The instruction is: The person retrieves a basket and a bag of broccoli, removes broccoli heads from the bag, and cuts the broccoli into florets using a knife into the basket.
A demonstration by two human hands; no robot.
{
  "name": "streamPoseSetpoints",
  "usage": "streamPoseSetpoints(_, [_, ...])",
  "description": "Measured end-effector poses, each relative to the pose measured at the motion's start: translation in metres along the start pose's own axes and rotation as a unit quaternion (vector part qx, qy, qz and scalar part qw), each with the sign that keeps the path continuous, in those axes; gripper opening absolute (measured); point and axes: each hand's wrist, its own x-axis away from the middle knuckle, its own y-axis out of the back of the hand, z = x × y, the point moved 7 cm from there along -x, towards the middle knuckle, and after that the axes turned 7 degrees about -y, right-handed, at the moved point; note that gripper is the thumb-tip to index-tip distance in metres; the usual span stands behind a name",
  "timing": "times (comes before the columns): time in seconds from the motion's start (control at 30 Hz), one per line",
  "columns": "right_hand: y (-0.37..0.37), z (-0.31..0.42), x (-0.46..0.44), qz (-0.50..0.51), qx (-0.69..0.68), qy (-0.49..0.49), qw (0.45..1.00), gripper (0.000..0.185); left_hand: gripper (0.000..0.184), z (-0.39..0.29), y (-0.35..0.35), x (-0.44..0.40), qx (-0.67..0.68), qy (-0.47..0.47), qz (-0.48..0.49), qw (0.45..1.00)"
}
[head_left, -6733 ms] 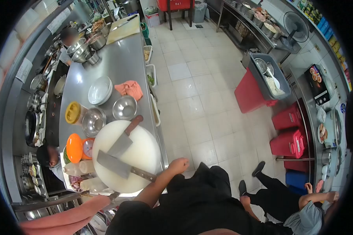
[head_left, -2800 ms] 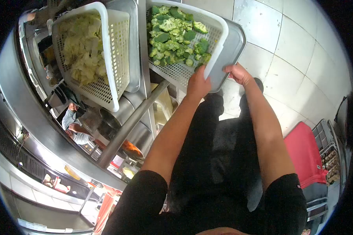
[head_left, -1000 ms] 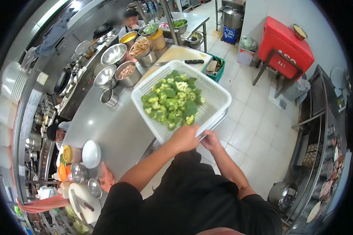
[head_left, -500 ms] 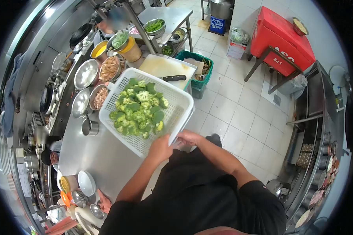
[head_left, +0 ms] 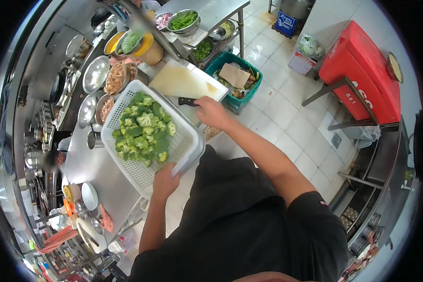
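Broadly, a steel desk (head_left: 95,164) stretches under and beyond the white basket (head_left: 182,141), whose near corner juts past the desk's edge; whether the desk bears any of its weight cannot be told. Just past the basket's far rim lies a cutting board (head_left: 183,82), and inside the basket sits a heap of broccoli (head_left: 143,131). With only the left hand (head_left: 166,181) seen steadying it, the basket could tip and spill florets; the blade of the knife (head_left: 187,101) is out of sight behind it, so a blind pull could nick skin or jolt the basket. The left hand's fingers are closed over the basket's near rim. Beside the basket's far rim, the right hand's (head_left: 212,113) fingers appear nearly closed, pinching the end of the knife's black handle.
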Motion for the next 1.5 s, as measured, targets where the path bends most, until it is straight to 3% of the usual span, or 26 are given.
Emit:
streamPoseSetpoints(0.1, [0.011, 0.001, -0.028, -0.013, -0.043, 0.013, 0.999, 0.025, 0.04, -0.015, -0.002, -0.021, 0.021, -0.026, -0.012, 0.999])
streamPoseSetpoints(0.23, [0.049, -0.09, -0.018, -0.132, -0.006, 0.042, 0.99, 0.026, 0.043, -0.029, -0.003, -0.048, 0.067, 0.01, 0.034, 0.997])
streamPoseSetpoints(0.37, [0.123, -0.289, 0.075, -0.003, 0.176, -0.201, 0.964, 0.037, 0.044, -0.051, -0.004, -0.079, 0.076, -0.031, 0.054, 0.995])
streamPoseSetpoints(0.4, [0.145, -0.365, 0.13, 0.048, 0.232, -0.255, 0.937, 0.042, 0.045, -0.053, -0.002, -0.085, 0.079, -0.043, 0.049, 0.995])
streamPoseSetpoints(0.43, [0.176, -0.408, 0.179, 0.159, 0.232, -0.383, 0.88, 0.052, 0.045, -0.057, 0.001, -0.094, 0.08, -0.057, 0.041, 0.994])
streamPoseSetpoints(0.47, [0.207, -0.449, 0.242, 0.205, 0.282, -0.452, 0.821, 0.056, 0.048, -0.061, 0.001, -0.1, 0.08, -0.058, 0.051, 0.994])
streamPoseSetpoints(0.5, [0.233, -0.507, 0.318, 0.289, 0.343, -0.529, 0.72, 0.058, 0.048, -0.063, 0.001, -0.107, 0.082, -0.045, 0.065, 0.993])
streamPoseSetpoints(0.57, [0.276, -0.528, 0.42, 0.387, 0.382, -0.556, 0.629, 0.048, 0.049, -0.063, 0.001, -0.113, 0.083, -0.013, 0.094, 0.992])
streamPoseSetpoints(0.6, [0.285, -0.504, 0.428, 0.435, 0.411, -0.548, 0.584, 0.039, 0.049, -0.055, -0.006, -0.111, 0.108, -0.003, 0.081, 0.991])
streamPoseSetpoints(0.63, [0.279, -0.565, 0.508, 0.42, 0.409, -0.481, 0.652, 0.033, 0.049, -0.054, -0.004, -0.114, 0.096, 0.005, 0.074, 0.993])
streamPoseSetpoints(0.77, [0.255, -0.518, 0.429, 0.56, 0.257, -0.339, 0.711, 0.028, 0.046, -0.054, -0.008, -0.118, 0.059, 0.084, 0.048, 0.994])
streamPoseSetpoints(0.8, [0.246, -0.593, 0.463, 0.545, 0.251, -0.228, 0.767, 0.019, 0.045, -0.057, -0.008, -0.118, 0.049, 0.114, 0.037, 0.992])
streamPoseSetpoints(0.83, [0.25, -0.622, 0.441, 0.436, 0.121, -0.434, 0.779, 0.028, 0.044, -0.06, -0.006, -0.119, 0.036, 0.14, 0.028, 0.989])
streamPoseSetpoints(0.87, [0.246, -0.653, 0.423, 0.292, -0.012, -0.616, 0.731, 0.038, 0.042, -0.064, -0.006, -0.121, 0.025, 0.134, -0.003, 0.991])
streamPoseSetpoints(0.9, [0.24, -0.616, 0.308, 0.434, 0.128, -0.503, 0.736, 0.042, 0.041, -0.069, -0.003, -0.126, 0.014, 0.149, -0.01, 0.989])
streamPoseSetpoints(0.93, [0.26, -0.573, 0.201, 0.385, 0.202, -0.519, 0.736, 0.041, 0.04, -0.066, -0.009, -0.119, 0.006, 0.16, -0.018, 0.987])
streamPoseSetpoints(0.97, [0.265, -0.633, 0.187, 0.312, 0.183, -0.522, 0.772, 0.038, 0.038, -0.066, -0.01, -0.122, -0.003, 0.167, -0.03, 0.986])
streamPoseSetpoints(1.0, [0.276, -0.645, 0.139, 0.28, 0.197, -0.495, 0.798, 0.037, 0.036, -0.067, -0.01, -0.123, -0.02, 0.161, -0.051, 0.985])
streamPoseSetpoints(1.03, [0.283, -0.659, 0.1, 0.263, 0.233, -0.384, 0.854, 0.034, 0.035, -0.065, -0.012, -0.122, -0.031, 0.178, -0.045, 0.983])
streamPoseSetpoints(1.1, [0.302, -0.655, 0.036, 0.209, 0.188, -0.364, 0.888, 0.034, 0.036, -0.068, -0.012, -0.125, -0.046, 0.203, -0.047, 0.977])
streamPoseSetpoints(1.2, [0.315, -0.647, 0.011, 0.21, 0.17, -0.382, 0.884, 0.034, 0.039, -0.074, -0.009, -0.129, -0.047, 0.216, -0.079, 0.972])
streamPoseSetpoints(1.37, [0.316, -0.607, 0.083, 0.31, 0.199, -0.471, 0.801, 0.031, 0.041, -0.075, -0.01, -0.122, -0.081, 0.216, -0.115, 0.966])
streamPoseSetpoints(1.43, [0.324, -0.616, 0.132, 0.342, 0.145, -0.397, 0.839, 0.032, 0.043, -0.058, -0.024, -0.106, -0.055, 0.231, -0.129, 0.963])
streamPoseSetpoints(1.5, [0.344, -0.572, 0.135, 0.386, 0.201, -0.434, 0.789, 0.033, 0.043, -0.059, -0.025, -0.105, -0.066, 0.217, -0.162, 0.96])
